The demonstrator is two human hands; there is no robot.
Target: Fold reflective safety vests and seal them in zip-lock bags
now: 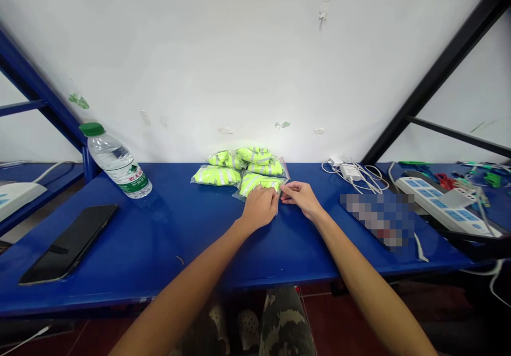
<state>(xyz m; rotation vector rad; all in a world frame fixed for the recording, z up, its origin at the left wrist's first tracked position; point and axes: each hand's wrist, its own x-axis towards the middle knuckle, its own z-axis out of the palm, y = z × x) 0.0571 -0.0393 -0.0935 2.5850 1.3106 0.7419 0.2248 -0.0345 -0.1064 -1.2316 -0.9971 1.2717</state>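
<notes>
Camouflage trousers [284, 319] show below the near edge of the blue counter [167, 239], and both bare forearms reach forward over it to meet at mid-counter. The left hand [260, 207] is curled, knuckles up, its fingers closed on the near edge of the nearest bag [255, 182], a clear plastic pouch with folded fluorescent yellow cloth striped in silver inside. The right hand [302, 196] sits just beside it, thumb and fingertips pinched on the same bag's near right corner, so the two hands almost touch. The bag lies straight ahead of the hands and slightly to the left, flat on the counter, its long axis running left to right along the counter's edge. Neither hand is the nearer; both are on it. Just beyond, touching it, is a pile of like bags [239, 163] against the wall. Well apart to the left stand a water bottle [117, 162] and a dark phone [69, 244]; to the right lie a white charger with cables [353, 174] and a power strip [439, 204]
</notes>
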